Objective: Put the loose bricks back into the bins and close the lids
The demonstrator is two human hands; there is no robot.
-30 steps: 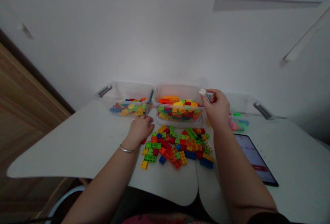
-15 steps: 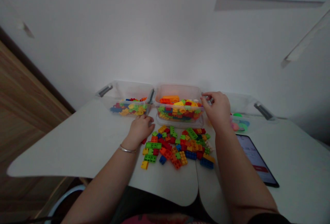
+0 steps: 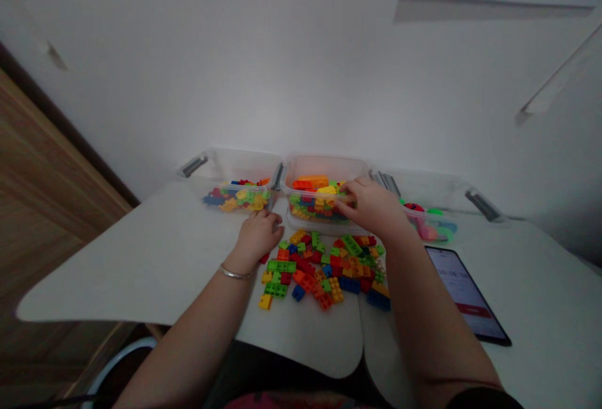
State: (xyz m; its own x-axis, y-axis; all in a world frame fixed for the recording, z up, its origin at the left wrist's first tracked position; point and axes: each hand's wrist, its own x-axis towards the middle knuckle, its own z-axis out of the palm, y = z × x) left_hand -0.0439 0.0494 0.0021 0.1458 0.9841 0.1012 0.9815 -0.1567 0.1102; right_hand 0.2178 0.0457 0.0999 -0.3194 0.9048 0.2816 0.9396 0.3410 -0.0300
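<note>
My left hand (image 3: 258, 233) rests on the white table, fingers loosely stretched and slightly bent, with nothing seen in them. A red brick (image 3: 264, 259) peeks out beside its wrist. My right hand (image 3: 371, 205) is at the front right of the middle clear box (image 3: 324, 162), its thumb and fingers bent toward each other. Whatever is between those fingertips blends with the coloured bricks behind, so I cannot make it out. Inside that box lie mixed toy bricks (image 3: 314, 181), orange ones on top. In front of both hands spreads a pile of toy building bricks (image 3: 305, 280) in several colours.
A left clear box (image 3: 244, 157) holds small coloured pieces. A right clear box (image 3: 423, 178) contains round pink and green pieces. A phone (image 3: 465, 296) lies right of my forearm. Behind the boxes rises a white wall (image 3: 301, 51); a seam splits the table's front.
My right hand has moved left and a little down, from the middle box's right corner to its front right. My left hand stays in place.
</note>
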